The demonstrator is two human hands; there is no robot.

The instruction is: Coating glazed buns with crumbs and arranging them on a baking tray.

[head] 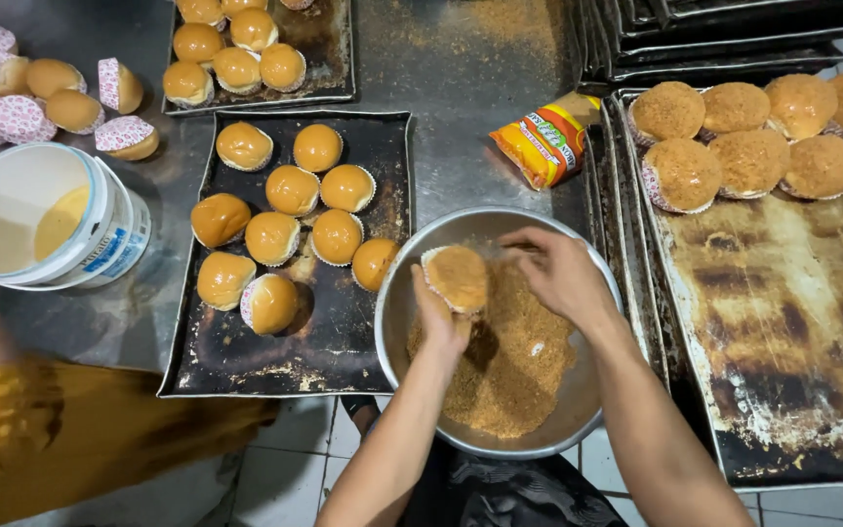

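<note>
My left hand (440,320) holds a round bun (456,277) in a paper cup over a metal bowl (404,322) of brown crumbs (509,366). The bun's top is coated with crumbs. My right hand (558,271) hovers just right of the bun above the crumbs, fingers bent and pinched together. A dark baking tray (329,351) to the left carries several plain glazed buns (293,189). On the right, another tray (792,322) holds several crumb-coated buns (751,161) along its far end.
Another person's arm in an orange sleeve (51,429) reaches toward a white tub (60,220) of yellow spread at left. More buns (70,107) lie near it. An orange packet (543,141) lies behind the bowl. Stacked trays (714,39) sit at the back right.
</note>
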